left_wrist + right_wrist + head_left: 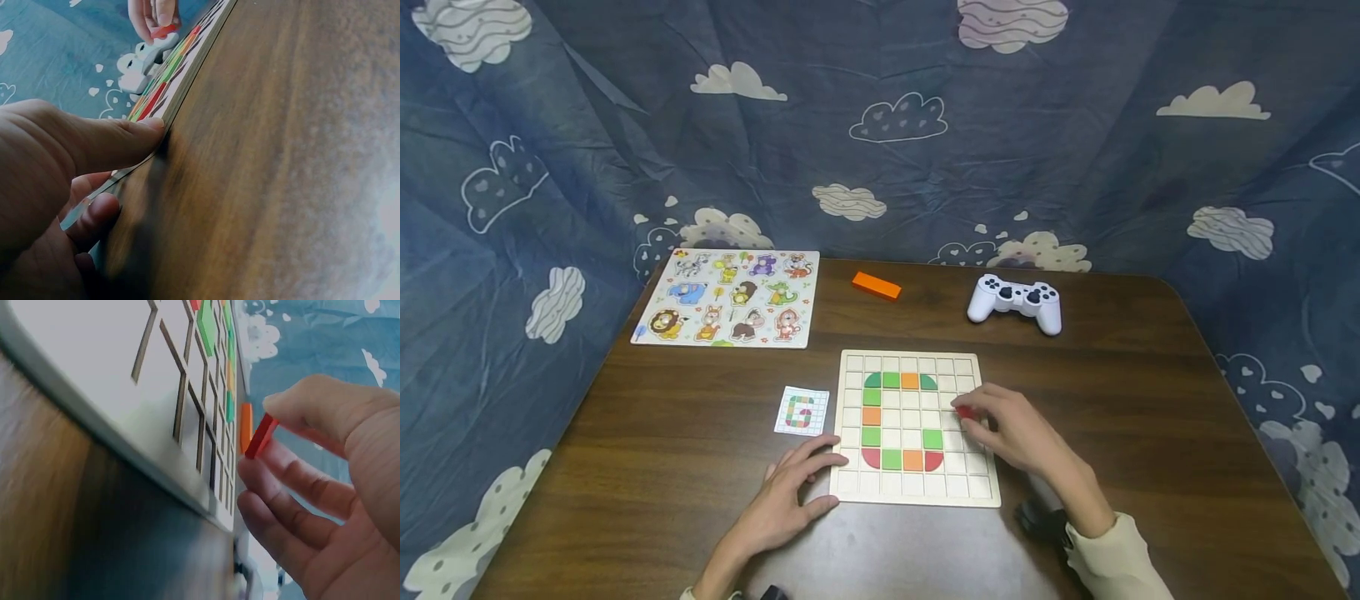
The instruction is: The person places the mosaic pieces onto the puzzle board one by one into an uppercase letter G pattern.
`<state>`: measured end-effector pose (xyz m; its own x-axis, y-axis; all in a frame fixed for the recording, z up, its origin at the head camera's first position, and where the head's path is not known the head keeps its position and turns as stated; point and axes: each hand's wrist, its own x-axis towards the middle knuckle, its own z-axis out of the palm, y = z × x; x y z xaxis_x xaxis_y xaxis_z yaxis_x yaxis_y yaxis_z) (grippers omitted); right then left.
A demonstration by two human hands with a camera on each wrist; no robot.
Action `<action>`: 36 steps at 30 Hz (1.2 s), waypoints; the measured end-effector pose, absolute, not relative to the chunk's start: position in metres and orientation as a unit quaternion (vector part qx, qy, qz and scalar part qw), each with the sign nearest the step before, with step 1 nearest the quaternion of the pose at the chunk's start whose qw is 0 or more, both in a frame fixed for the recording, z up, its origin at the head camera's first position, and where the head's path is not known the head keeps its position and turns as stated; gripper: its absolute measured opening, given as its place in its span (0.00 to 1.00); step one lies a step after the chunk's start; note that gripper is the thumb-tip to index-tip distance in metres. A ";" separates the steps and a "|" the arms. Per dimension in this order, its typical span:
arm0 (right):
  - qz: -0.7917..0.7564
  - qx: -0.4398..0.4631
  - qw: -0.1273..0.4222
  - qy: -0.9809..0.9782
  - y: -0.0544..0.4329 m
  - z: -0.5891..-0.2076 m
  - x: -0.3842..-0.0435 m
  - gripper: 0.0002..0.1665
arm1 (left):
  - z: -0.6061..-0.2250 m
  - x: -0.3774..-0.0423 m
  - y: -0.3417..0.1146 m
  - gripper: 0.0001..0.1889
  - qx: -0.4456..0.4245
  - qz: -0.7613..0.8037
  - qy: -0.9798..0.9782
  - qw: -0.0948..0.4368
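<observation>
In the head view, a pale wooden grid board (901,483) lies on the table with green, orange and red tiles set in several of its squares. My right hand (1017,425) is over the board's right side, pinching a small red tile (262,435) between thumb and fingertips. The right wrist view shows that tile tilted, held clear of the grid. At the board's lower left corner, my left hand (786,496) touches the edge with extended fingers and thumb (134,142). Left of the board lies a small pattern card (802,411) with a coloured tile figure printed on a grid.
Behind the board sits an orange block (877,286), and a white game controller (1015,303) lies at the back right. An animal puzzle board (727,298) takes up the back left. A blue cloud-patterned cloth (895,167) hangs along the table's far edge.
</observation>
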<state>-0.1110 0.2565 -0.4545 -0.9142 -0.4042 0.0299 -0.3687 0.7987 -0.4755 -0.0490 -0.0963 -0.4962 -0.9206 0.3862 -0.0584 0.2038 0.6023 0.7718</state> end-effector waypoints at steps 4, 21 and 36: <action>-0.235 -0.203 0.033 0.950 0.246 -0.452 -0.116 0.19 | -0.497 -0.049 -0.096 0.25 0.166 0.413 0.889 0.109; -0.163 -0.197 0.024 0.966 0.202 -0.461 -0.127 0.14 | -0.496 -0.049 -0.097 0.25 0.163 0.418 0.886 0.114; -0.153 -0.197 0.039 0.968 0.202 -0.461 -0.125 0.13 | -0.495 -0.049 -0.096 0.25 0.158 0.420 0.886 0.116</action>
<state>-0.1253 0.2025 -0.4615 -0.9197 -0.3924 -0.0153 -0.3684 0.8756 -0.3124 -0.0488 -0.0957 -0.4946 -0.9229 0.3781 -0.0731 0.1830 0.5977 0.7806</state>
